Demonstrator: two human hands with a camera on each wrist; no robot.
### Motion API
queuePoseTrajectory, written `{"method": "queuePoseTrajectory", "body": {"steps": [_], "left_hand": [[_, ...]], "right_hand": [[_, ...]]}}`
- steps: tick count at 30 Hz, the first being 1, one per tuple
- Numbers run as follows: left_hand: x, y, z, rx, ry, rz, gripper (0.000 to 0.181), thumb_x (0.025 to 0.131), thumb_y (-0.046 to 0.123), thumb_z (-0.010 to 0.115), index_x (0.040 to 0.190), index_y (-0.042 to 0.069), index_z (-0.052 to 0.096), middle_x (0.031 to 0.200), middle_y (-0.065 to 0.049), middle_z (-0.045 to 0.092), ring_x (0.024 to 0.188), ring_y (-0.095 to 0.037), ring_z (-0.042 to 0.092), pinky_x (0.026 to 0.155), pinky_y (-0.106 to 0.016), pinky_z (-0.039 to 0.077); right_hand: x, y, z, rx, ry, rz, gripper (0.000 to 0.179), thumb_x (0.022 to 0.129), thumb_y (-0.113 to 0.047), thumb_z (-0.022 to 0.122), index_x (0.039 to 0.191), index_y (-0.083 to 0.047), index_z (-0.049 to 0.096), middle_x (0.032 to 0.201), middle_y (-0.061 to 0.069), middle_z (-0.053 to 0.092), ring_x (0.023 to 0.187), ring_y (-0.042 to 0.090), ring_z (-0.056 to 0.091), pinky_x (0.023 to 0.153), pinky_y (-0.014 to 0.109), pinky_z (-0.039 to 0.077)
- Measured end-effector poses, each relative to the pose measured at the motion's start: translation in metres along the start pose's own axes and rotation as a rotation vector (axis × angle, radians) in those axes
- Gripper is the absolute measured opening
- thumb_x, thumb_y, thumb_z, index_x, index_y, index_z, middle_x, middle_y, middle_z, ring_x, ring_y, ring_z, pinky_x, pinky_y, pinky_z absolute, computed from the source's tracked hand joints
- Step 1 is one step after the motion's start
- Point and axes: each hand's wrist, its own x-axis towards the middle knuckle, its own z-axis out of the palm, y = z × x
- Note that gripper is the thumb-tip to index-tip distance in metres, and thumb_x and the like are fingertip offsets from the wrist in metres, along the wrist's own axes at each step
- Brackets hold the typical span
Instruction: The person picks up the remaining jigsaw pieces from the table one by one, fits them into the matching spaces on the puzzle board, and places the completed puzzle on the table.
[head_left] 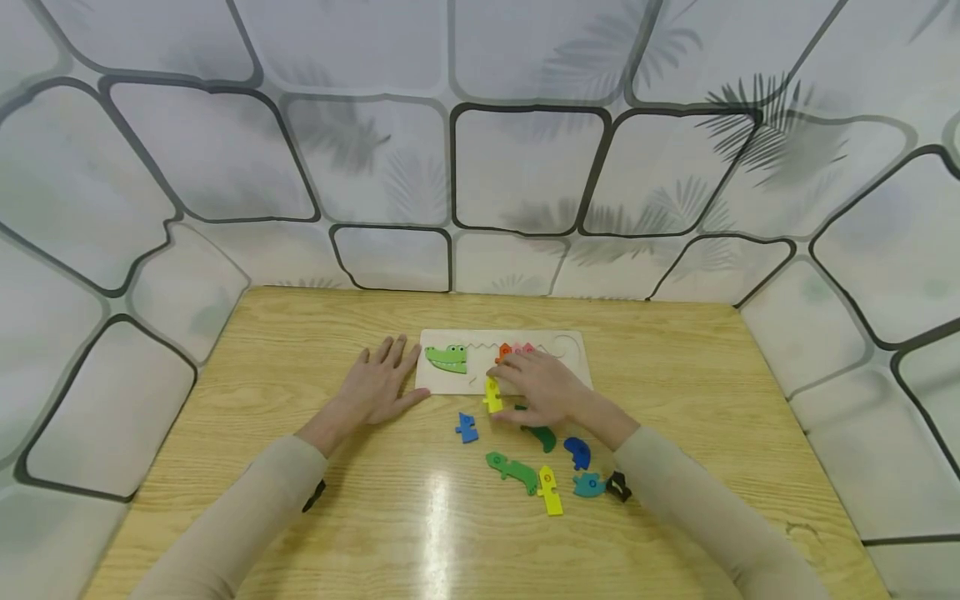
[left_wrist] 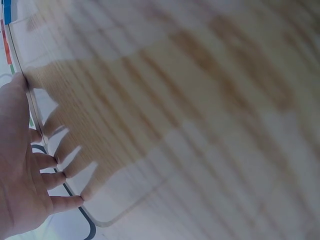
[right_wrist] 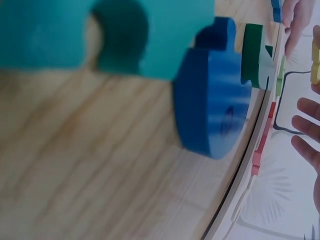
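Observation:
A pale wooden puzzle board [head_left: 450, 386] lies on the table, with a green crocodile head piece [head_left: 447, 359] at its left and red and pink pieces [head_left: 506, 352] partly hidden by a hand. My left hand [head_left: 377, 387] rests with spread, straight fingers beside the board's left edge, its thumb at the lower corner. Over the board, my right hand [head_left: 546, 388] pinches a yellow puzzle piece [head_left: 492, 396] between thumb and fingers at the board's front edge. The right wrist view catches that yellow piece [right_wrist: 315, 62] only at its margin.
Loose pieces lie in front of the board: light blue [head_left: 467, 427], dark green [head_left: 543, 437], long green [head_left: 513, 472], yellow [head_left: 551, 492], dark blue [head_left: 577, 452], teal [head_left: 588, 485] and black [head_left: 618, 486]. A patterned wall [head_left: 510, 258] stands behind the wooden table [head_left: 360, 517].

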Motion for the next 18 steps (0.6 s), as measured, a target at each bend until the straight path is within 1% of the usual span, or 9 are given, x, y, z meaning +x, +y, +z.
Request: {"method": "queuePoseTrajectory", "body": {"steps": [5, 10, 18], "left_hand": [[0.000, 0.000, 0.000, 0.002, 0.005, -0.001, 0.089, 0.104, 0.069, 0.044, 0.168, 0.010, 0.027, 0.173, -0.024, 0.028, 0.160, -0.045, 0.031, 0.120, -0.069, 0.037], [0.000, 0.000, 0.001, -0.001, 0.010, -0.001, 0.089, 0.104, 0.070, 0.043, 0.169, 0.011, 0.026, 0.173, -0.024, 0.028, 0.160, -0.045, 0.031, 0.121, -0.069, 0.037], [-0.001, 0.000, 0.002, -0.003, 0.012, -0.001, 0.089, 0.104, 0.070, 0.044, 0.168, 0.011, 0.026, 0.173, -0.024, 0.028, 0.160, -0.045, 0.031, 0.121, -0.069, 0.037]], "right_hand": [[0.003, 0.007, 0.004, -0.008, -0.003, 0.007, 0.069, 0.094, -0.068, 0.066, 0.139, -0.016, 0.065, 0.131, 0.003, 0.069, 0.119, 0.023, 0.067, 0.106, 0.046, 0.056], [0.007, 0.010, 0.006, 0.006, -0.016, 0.017, 0.068, 0.095, -0.068, 0.065, 0.138, -0.016, 0.065, 0.130, 0.004, 0.069, 0.118, 0.023, 0.067, 0.105, 0.045, 0.056], [0.012, 0.015, 0.008, 0.000, -0.037, 0.036, 0.068, 0.095, -0.067, 0.064, 0.138, -0.015, 0.065, 0.129, 0.004, 0.069, 0.115, 0.022, 0.067, 0.103, 0.043, 0.057]]}}
